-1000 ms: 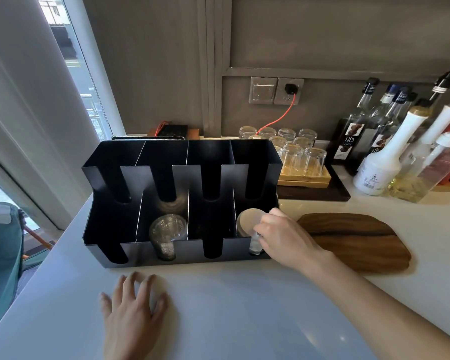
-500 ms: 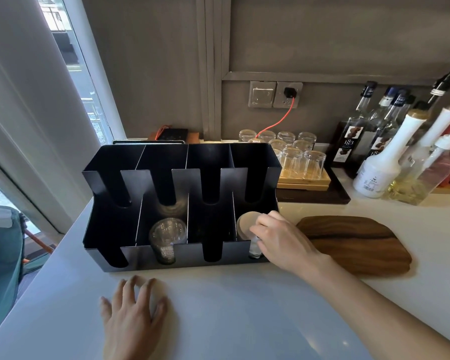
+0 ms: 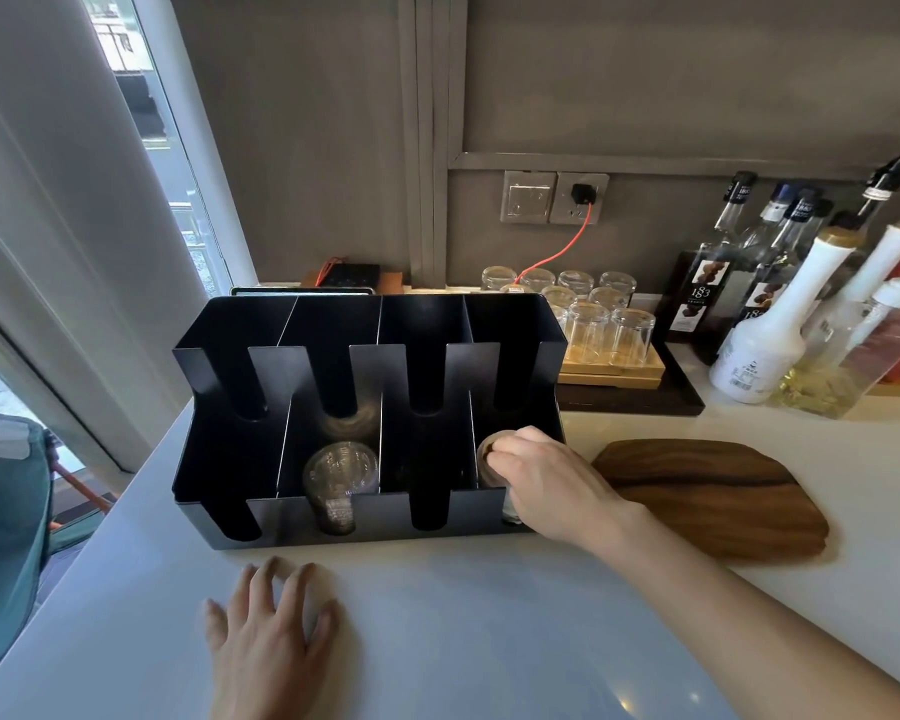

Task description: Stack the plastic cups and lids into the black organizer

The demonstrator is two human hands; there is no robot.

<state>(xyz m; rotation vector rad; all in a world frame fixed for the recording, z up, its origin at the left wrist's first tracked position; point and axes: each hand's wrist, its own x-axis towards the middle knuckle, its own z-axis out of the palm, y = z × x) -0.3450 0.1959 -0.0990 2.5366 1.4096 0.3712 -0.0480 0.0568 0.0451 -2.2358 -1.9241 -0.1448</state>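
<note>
Black slotted organizer (image 3: 333,371), rightmost bay: round tan-topped stack (image 3: 483,455), mostly hidden under gripping right hand (image 3: 546,485); left hand (image 3: 271,641) flat, blurred.

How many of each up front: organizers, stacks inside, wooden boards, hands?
Black organizer: 1
Clear cup stack: 1
Beige-topped stack: 1
Wooden board: 1
Hands: 2, left hand and right hand
Total: 6

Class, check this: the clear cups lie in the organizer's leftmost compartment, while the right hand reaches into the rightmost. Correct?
No. The head view shows the clear cups in the second compartment from the left of the organizer; the right hand reaches into the rightmost.
</note>
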